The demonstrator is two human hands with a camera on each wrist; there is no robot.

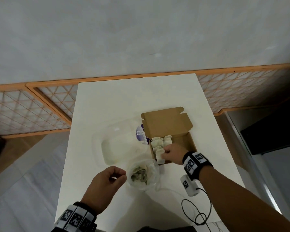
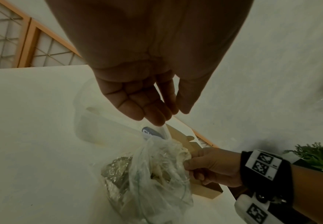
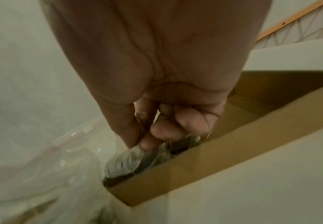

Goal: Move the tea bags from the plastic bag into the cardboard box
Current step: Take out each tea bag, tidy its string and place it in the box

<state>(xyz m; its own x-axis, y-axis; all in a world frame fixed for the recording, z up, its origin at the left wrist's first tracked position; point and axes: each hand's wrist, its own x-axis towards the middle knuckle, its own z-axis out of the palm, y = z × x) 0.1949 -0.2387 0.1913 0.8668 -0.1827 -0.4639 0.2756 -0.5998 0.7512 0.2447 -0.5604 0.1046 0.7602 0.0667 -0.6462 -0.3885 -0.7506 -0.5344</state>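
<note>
An open brown cardboard box (image 1: 182, 141) sits on the white table (image 1: 124, 101), with several pale tea bags (image 1: 159, 142) packed along its left side. My right hand (image 1: 164, 154) reaches into the box's near-left corner and pinches one tea bag (image 3: 124, 159) between thumb and fingers, low against the box wall (image 3: 214, 151). A crumpled clear plastic bag (image 1: 143, 174) holding more tea bags stands just in front of the box. My left hand (image 1: 124, 175) is at the bag's left edge. In the left wrist view its fingertips (image 2: 157, 121) pinch the plastic bag's (image 2: 157, 174) raised rim.
A clear plastic container (image 1: 122, 144) lies left of the box, with a purple-labelled item (image 1: 140, 135) between them. A white device (image 1: 190, 186) and looped black cable (image 1: 196, 213) lie near the table's front right. Orange lattice panels (image 1: 32, 108) flank the table. A green plant (image 2: 322, 156) stands to the right.
</note>
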